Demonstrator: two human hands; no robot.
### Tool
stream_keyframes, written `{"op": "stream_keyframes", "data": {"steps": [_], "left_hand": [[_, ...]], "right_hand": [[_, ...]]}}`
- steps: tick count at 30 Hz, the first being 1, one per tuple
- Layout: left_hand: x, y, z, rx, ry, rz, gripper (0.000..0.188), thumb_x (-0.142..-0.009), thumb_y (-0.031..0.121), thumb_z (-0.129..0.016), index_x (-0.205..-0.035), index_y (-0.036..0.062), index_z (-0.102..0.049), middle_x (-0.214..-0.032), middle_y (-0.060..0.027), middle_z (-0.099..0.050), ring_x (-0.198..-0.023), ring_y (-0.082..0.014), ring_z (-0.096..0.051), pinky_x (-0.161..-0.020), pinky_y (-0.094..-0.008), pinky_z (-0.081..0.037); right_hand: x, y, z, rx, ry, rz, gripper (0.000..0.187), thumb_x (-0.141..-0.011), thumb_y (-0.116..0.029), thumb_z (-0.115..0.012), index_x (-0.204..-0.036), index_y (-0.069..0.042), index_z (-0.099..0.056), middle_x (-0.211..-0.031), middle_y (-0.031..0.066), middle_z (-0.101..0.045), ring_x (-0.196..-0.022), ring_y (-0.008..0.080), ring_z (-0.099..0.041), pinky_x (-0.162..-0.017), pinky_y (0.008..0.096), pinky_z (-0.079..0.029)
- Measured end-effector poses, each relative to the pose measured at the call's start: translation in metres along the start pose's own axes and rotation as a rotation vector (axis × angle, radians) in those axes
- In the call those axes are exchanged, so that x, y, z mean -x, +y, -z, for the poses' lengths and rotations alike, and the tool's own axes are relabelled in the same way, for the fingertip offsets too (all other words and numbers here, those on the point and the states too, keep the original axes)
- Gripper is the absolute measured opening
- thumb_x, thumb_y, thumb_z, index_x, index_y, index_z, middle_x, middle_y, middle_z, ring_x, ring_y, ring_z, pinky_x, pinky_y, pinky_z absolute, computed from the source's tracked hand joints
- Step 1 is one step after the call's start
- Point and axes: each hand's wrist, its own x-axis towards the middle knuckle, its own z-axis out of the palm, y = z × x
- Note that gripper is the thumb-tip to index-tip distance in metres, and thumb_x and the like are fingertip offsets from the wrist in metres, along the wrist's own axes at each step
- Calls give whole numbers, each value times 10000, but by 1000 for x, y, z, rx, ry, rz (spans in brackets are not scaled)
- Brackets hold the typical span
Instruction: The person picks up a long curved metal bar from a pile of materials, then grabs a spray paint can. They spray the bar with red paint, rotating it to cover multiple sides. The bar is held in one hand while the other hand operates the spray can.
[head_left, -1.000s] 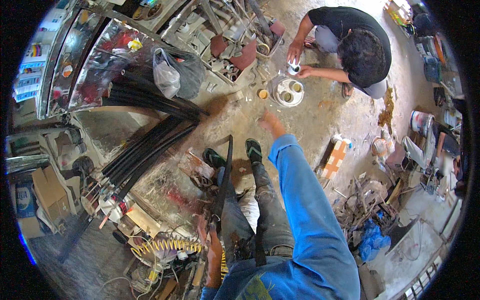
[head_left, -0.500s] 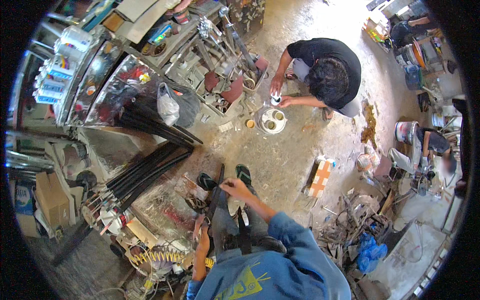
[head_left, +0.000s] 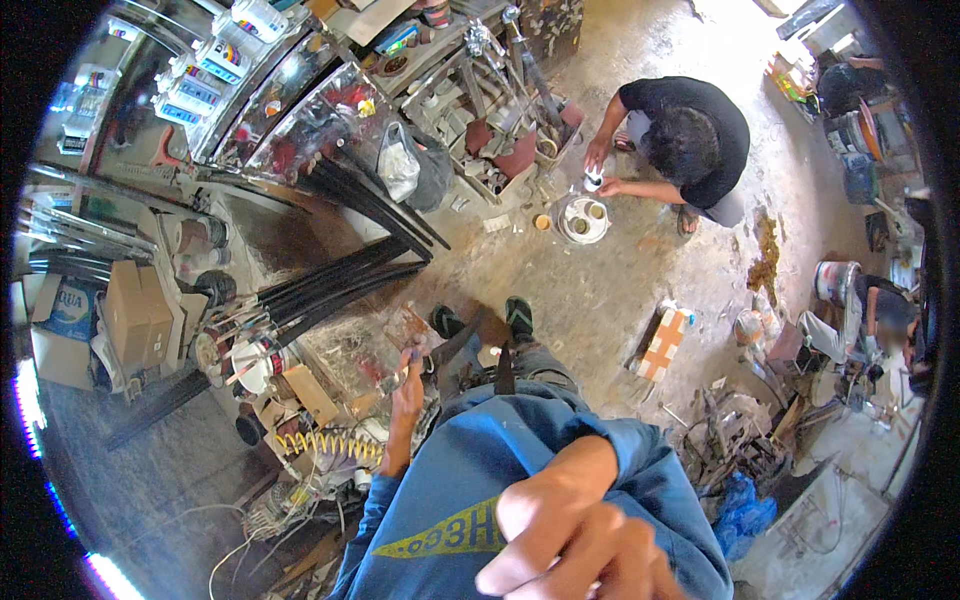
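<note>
My left hand (head_left: 408,390) is low on the left, its fingers closed round the near end of a long dark blade-shaped piece (head_left: 458,338). The piece slants away over my lap, its far tip close to my feet. Raised in front of my blue sweatshirt (head_left: 450,470), my right hand (head_left: 575,535) looms large, very near the camera. Its fingers are curled in, and whatever they may hold is hidden.
Black strips (head_left: 345,285) are stacked at the left, beside a cardboard box (head_left: 140,315). Ahead, a person in black (head_left: 690,130) squats, handling a small white cup (head_left: 593,181) over a white bucket (head_left: 583,232). A taped package (head_left: 664,345) and scrap pile (head_left: 745,430) lie right.
My right hand has left the dark piece and come up close to the camera. The left hand keeps hold of the piece. My view has shifted, so the surroundings appear further right.
</note>
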Motion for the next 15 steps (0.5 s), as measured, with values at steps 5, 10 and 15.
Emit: {"op": "stream_keyframes", "data": {"steps": [5, 10, 15], "left_hand": [[2, 7, 11, 324, -168, 484, 348, -1081, 240, -389, -1169, -2, -623, -1163, -143, -635, -1102, -250, -578, -987, -340, -433], [4, 19, 29, -43, -172, 348, 318, -1045, 206, -426, -1213, 25, -626, -1255, -157, -612, -1142, -339, -581, -972, -383, -454], [-25, 13, 43, 244, -189, 522, 339, -1025, 213, -408, -1203, 34, -635, -1246, -138, -623, -1151, -308, -579, -1041, -368, -400]], "right_hand": [[-7, 7, -29, -30, 83, 177, 291, -918, -225, -648, -1185, -148, -564, -798, 76, -573, -576, 153, -458, -566, 320, -415], [-2, -5, -45, 67, 177, 284, 327, -956, -290, -620, -1252, -203, -514, -762, 70, -531, -478, 131, -374, -494, 311, -371], [0, -14, -54, 154, 271, 289, 264, -958, -257, -602, -1208, -211, -530, -741, 73, -525, -467, 128, -353, -486, 301, -352]]}}
